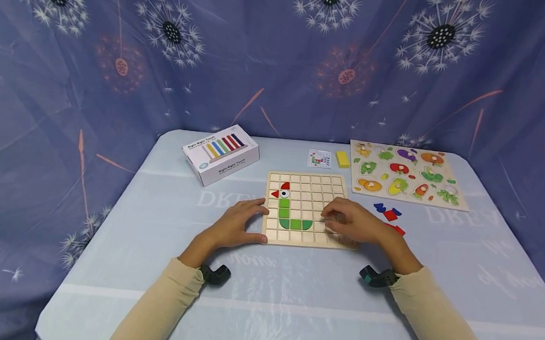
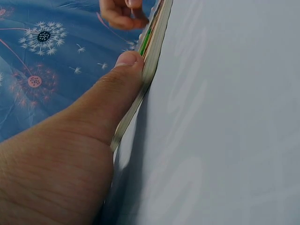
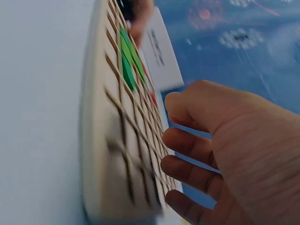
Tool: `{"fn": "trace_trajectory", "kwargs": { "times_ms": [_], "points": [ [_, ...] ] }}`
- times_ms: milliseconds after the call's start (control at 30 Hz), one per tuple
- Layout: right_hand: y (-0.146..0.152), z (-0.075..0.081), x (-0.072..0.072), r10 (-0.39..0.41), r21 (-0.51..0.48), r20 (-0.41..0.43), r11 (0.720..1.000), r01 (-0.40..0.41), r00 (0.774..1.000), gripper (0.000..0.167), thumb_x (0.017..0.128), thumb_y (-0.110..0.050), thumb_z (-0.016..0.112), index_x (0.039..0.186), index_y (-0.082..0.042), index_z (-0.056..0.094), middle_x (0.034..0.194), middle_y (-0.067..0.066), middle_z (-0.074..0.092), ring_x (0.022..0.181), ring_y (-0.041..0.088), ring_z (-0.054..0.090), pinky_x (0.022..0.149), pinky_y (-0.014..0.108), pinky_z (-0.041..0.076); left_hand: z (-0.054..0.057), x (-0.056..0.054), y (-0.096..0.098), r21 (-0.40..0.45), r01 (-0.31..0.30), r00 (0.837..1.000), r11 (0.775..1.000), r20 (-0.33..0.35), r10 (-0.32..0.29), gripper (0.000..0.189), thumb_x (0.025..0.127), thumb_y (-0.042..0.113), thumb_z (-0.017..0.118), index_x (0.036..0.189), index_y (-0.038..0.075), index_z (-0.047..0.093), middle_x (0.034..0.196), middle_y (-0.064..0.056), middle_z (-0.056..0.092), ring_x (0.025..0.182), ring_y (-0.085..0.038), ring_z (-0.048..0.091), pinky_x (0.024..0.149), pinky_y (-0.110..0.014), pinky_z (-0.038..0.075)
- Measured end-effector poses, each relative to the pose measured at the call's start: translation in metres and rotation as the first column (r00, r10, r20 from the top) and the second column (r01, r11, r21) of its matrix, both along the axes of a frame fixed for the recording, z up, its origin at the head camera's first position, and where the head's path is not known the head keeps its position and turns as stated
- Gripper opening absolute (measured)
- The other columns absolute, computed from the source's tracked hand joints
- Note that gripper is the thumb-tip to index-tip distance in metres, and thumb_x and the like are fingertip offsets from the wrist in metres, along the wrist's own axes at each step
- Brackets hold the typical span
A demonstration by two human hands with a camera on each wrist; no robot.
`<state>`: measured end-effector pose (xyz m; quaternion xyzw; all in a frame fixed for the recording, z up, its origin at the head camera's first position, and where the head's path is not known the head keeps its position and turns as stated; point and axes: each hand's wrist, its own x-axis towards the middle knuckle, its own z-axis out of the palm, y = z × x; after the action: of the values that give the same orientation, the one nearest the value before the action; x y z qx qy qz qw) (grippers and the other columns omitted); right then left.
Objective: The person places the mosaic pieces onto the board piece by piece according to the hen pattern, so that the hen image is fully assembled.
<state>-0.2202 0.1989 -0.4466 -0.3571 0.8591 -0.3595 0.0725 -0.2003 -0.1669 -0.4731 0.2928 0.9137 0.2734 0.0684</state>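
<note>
A wooden grid board [image 1: 315,236] lies flat on the table. Set into its left side are a red quarter-round piece [image 1: 285,185], a red triangle [image 1: 275,194], a round eye piece [image 1: 284,194], light green squares [image 1: 284,212] and dark green rounded pieces [image 1: 307,225]. My left hand [image 1: 234,223] rests at the board's left edge, its thumb touching the near corner. Over the right part of the board hovers my right hand [image 1: 357,222], fingers loosely bent, with nothing visible between them in the right wrist view. Red pieces [image 1: 390,215] and blue pieces [image 1: 380,207] lie just right of the board.
Behind the board are a picture card [image 1: 319,159] and a yellow block [image 1: 342,159]. A white toy box [image 1: 221,154] stands back left. At the back right lies a vegetable puzzle board [image 1: 408,175]. A blue dandelion curtain [image 1: 262,57] hangs beyond the table [image 1: 261,318].
</note>
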Motion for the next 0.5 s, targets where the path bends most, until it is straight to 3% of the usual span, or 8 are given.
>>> {"fn": "trace_trajectory", "kwargs": {
  "times_ms": [200,333,500],
  "points": [
    [0.061,0.005,0.007,-0.150,0.050,-0.030,0.987,0.151,0.988,0.021,0.094,-0.008,0.074,0.114,-0.004,0.068,0.109,0.006,0.066,0.101,0.023,0.062,0.088,0.050,0.051,0.000,0.000,0.000,0.012,0.006,1.000,1.000,-0.011,-0.006,0.070,0.083,0.050,0.081,0.140,0.019,0.054,0.162,-0.008,0.033,0.147,-0.032,0.029,0.116,-0.055,0.024],
    [0.102,0.006,0.018,-0.283,0.141,-0.028,0.948,0.285,0.959,0.024,0.093,-0.011,0.075,0.115,-0.004,0.068,0.109,0.006,0.067,0.100,0.025,0.063,0.089,0.052,0.052,-0.001,-0.001,-0.001,0.023,0.015,1.000,1.000,-0.022,-0.015,0.070,0.084,0.049,0.081,0.139,0.017,0.055,0.161,-0.009,0.034,0.146,-0.032,0.030,0.116,-0.055,0.025],
    [0.137,0.004,0.032,-0.394,0.235,0.006,0.894,0.382,0.919,0.031,0.089,-0.016,0.080,0.114,-0.002,0.068,0.108,0.010,0.066,0.103,0.032,0.060,0.093,0.058,0.049,-0.002,-0.001,-0.001,0.026,0.015,1.000,1.000,-0.025,-0.015,0.070,0.083,0.049,0.081,0.140,0.017,0.055,0.161,-0.009,0.034,0.146,-0.031,0.030,0.116,-0.053,0.025]
  ]
}}
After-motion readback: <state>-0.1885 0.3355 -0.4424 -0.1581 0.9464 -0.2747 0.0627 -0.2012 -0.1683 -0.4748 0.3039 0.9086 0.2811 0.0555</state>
